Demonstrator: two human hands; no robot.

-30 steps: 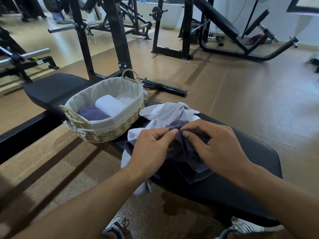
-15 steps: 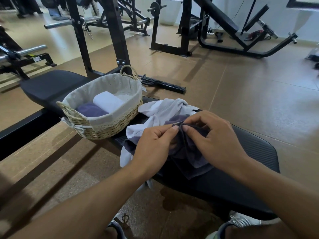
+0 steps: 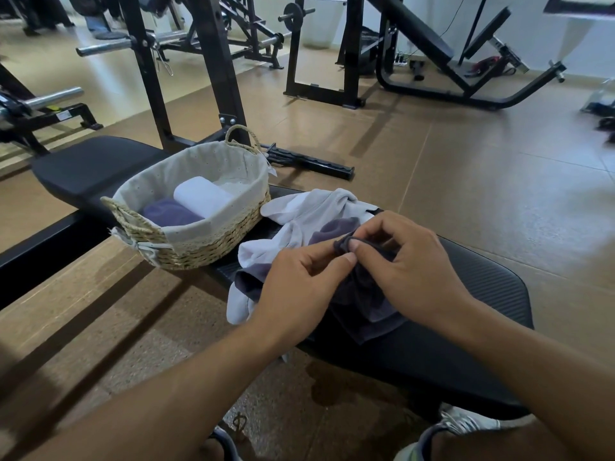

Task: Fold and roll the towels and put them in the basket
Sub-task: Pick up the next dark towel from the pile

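1. Pinching one edge of the dark towel [image 3: 362, 294], the left hand [image 3: 296, 291] and right hand [image 3: 409, 267] meet thumb to forefinger; the bunched hem sits between their fingers [image 3: 332, 257], lifted just above the pile.
2. The rest of that towel hangs onto the desk [image 3: 466, 344], lying over a crumpled white towel [image 3: 299, 217].
3. Beside them stands the basket [image 3: 199, 241], holding a rolled white towel [image 3: 201, 196] and a rolled purple towel [image 3: 166, 212], touching.
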